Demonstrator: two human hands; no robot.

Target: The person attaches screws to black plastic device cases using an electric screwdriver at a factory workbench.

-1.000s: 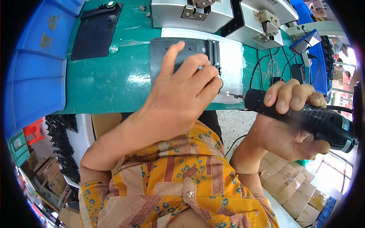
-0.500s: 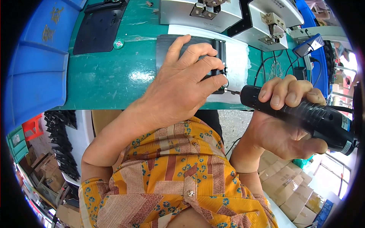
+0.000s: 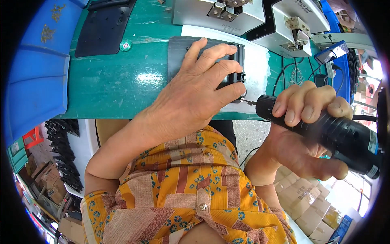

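My left hand (image 3: pixel 195 83) lies over a black plastic panel (image 3: pixel 176 51) with a raised bar (image 3: pixel 240 55) along its right edge. Its fingers are spread and bent, tips pressing on the bar, holding the panel down. In my right hand (image 3: pixel 310 107) is a black electric screwdriver (image 3: pixel 345 132), gripped with fingers over the top and palm below. It points left, and its thin bit (image 3: pixel 251 102) meets a small shiny screw (image 3: pixel 242 99) at the panel's near right corner, close to my left hand. The panel's middle is hidden under that hand.
White sheeting (image 3: pixel 256 61) lies beneath the panel on the green table (image 3: pixel 109 89). Two silver machines (image 3: pixel 227 18) stand behind. Another black panel (image 3: pixel 101 30) and a small round tin (image 3: pixel 125 45) are at far left, beside a blue bin (image 3: pixel 38 77). Cables (image 3: pixel 280 75) run at right.
The screwdriver's rear end has dropped a little and my right hand has shifted slightly downward. The bit stays at the panel's corner. My left hand keeps its hold on the panel.
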